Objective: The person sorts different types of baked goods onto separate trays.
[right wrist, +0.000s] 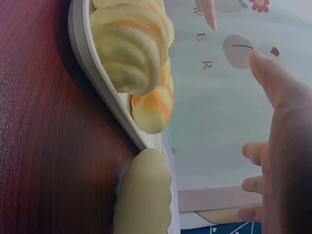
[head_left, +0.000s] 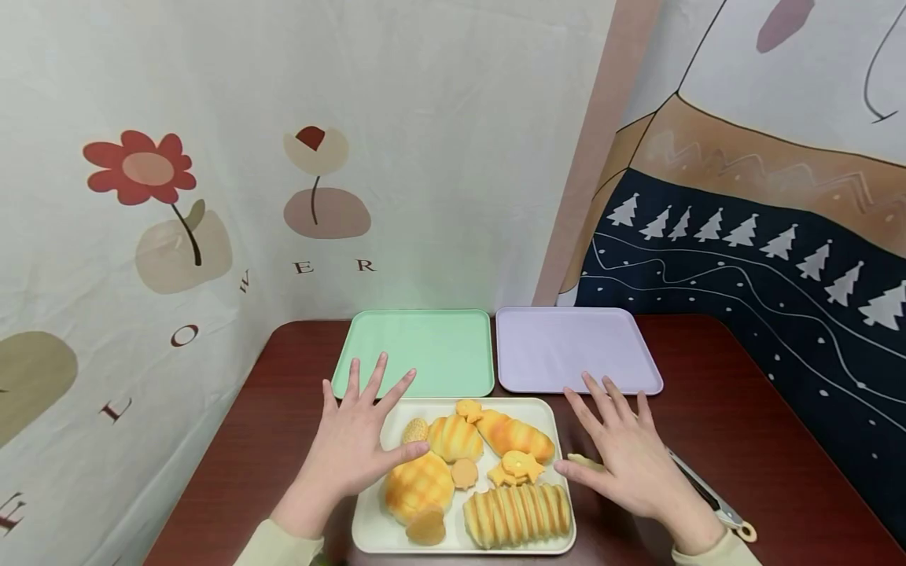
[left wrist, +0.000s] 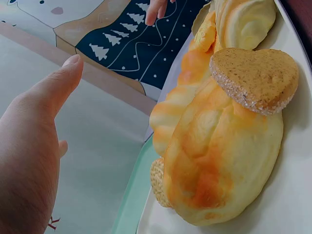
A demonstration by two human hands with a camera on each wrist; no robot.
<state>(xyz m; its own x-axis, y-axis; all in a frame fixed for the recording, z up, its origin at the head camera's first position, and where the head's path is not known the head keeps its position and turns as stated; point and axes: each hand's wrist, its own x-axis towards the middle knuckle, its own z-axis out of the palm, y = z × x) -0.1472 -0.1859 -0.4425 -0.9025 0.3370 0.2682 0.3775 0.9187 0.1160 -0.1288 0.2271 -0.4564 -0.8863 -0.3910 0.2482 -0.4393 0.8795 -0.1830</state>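
both hands (head_left: pixel 354 440) (head_left: pixel 626 456) spread flat beside bread tray (head_left: pixel 368 527).

Two trays (head_left: pixel 414 350) lie side by side behind the bread tray (head_left: pixel 368 527).

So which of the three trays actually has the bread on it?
The cream tray nearest the person, between both hands, holds all the bread. The green tray and the purple tray behind it hold nothing.

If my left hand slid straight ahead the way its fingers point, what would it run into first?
Probably the green tray. The left hand hovers with spread fingers aimed away from you, fingertips already near its front edge. Height above the table is unclear, so it might pass over it.
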